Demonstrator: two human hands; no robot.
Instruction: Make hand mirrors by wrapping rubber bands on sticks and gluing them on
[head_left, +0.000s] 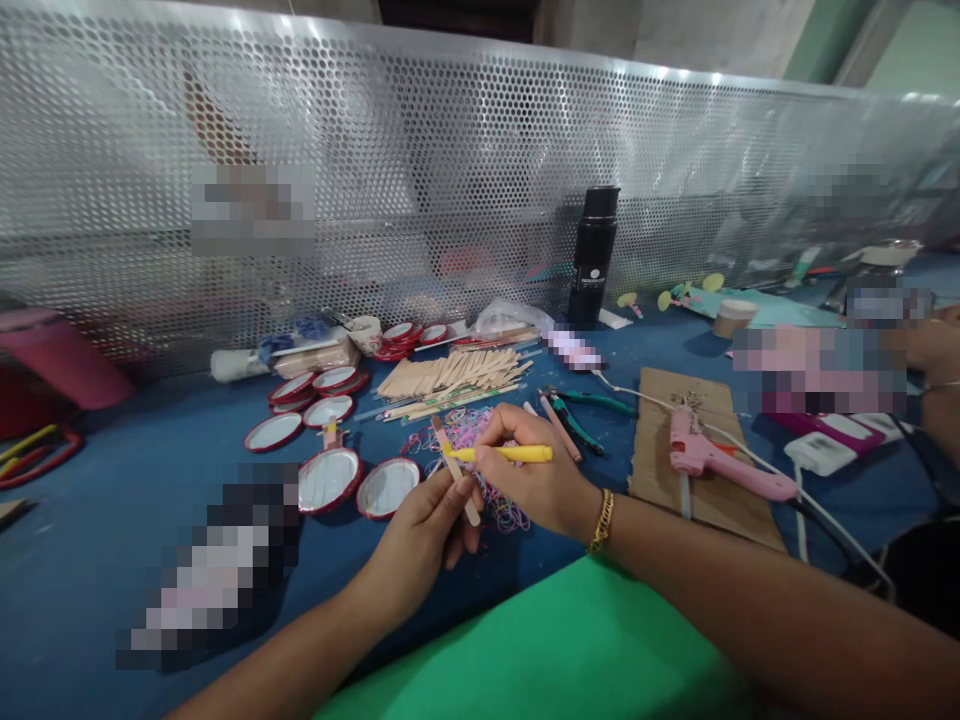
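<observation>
Ok so L hand (433, 512) pinches the wooden stick (454, 470), R hand (536, 482) grips the yellow marker (521, 454), its tip at the stick just past L thumb. IMO brace the stick close to where ur inking, keep strokes light n even, tbh.

You are in what looks like a craft workshop: your blue worktop (75, 560) carries a glue gun (690, 448) (pink, resting on cardboard (651, 440)), pliers (577, 425), a heap of sticks (454, 373) and red-rimmed lids (328, 480), with a perforated metal screen (450, 150) behind.
</observation>
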